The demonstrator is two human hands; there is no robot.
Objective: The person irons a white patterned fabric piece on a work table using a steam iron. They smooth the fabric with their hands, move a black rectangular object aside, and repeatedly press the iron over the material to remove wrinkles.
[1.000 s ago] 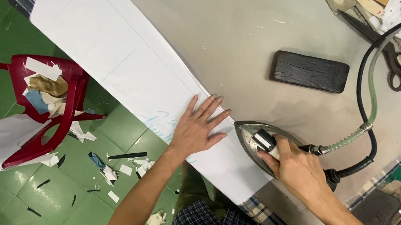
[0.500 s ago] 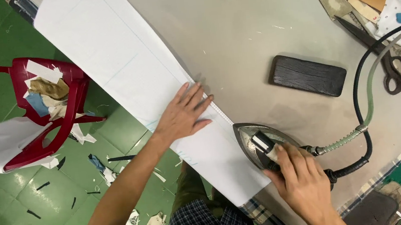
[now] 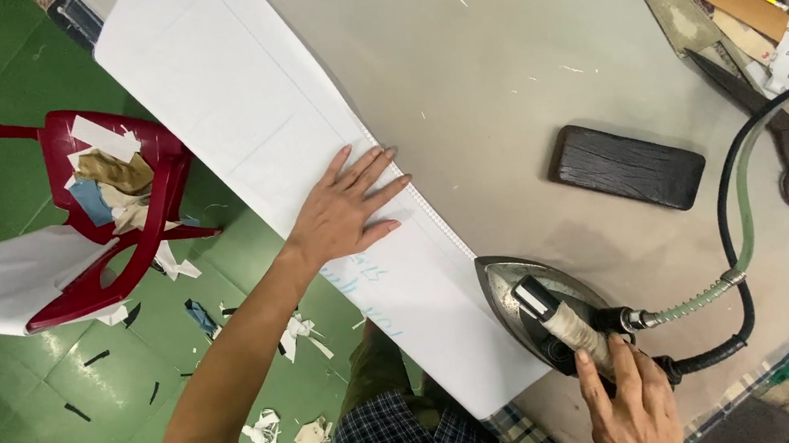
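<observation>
— What's changed?
— The left hand has slid further up the white fabric strip, pressing flat, fingers spread.
— And the iron?
— On the table at the strip's edge, nose pointing up-left, right hand gripping its handle.

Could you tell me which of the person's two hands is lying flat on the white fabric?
The left hand: it lies flat, fingers spread, on the white fabric. The right hand instead grips the handle of the iron near the table's edge.

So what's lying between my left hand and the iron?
Only the white fabric strip under your left hand runs on toward the iron; nothing else lies there in the head view.
</observation>
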